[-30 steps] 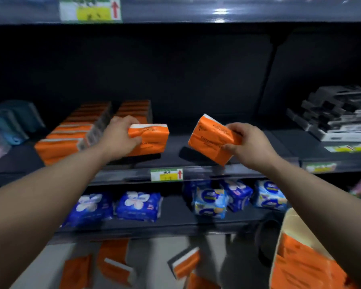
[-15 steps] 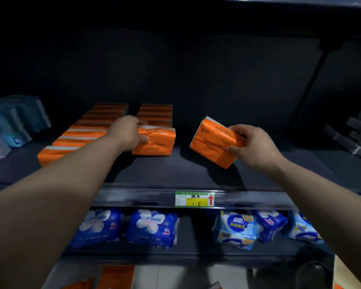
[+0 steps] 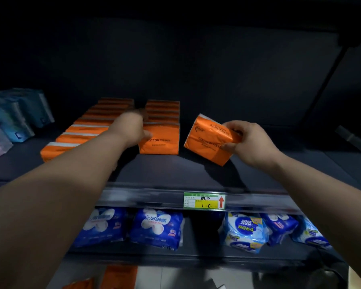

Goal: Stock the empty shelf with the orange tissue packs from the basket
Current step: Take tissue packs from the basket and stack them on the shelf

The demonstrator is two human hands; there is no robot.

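Under left hand (image 3: 131, 130), upright pack (image 3: 161, 140) lettered COTTON TISSUE, grasped, right hand (image 3: 250, 142) gripping second pack (image 3: 206, 140), same lettering, long axis sloping down-right

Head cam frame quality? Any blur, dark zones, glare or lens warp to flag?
Head view: dim, back of the bay nearly black; fingers of the left hand motion-smeared at the upright orange plastic-wrapped tissue pack; right hand and its tilted orange tissue pack sharp, print legible, soft shadow beneath on the dark shelf board; wide-angle bows the glossy front rail, faint glare there.
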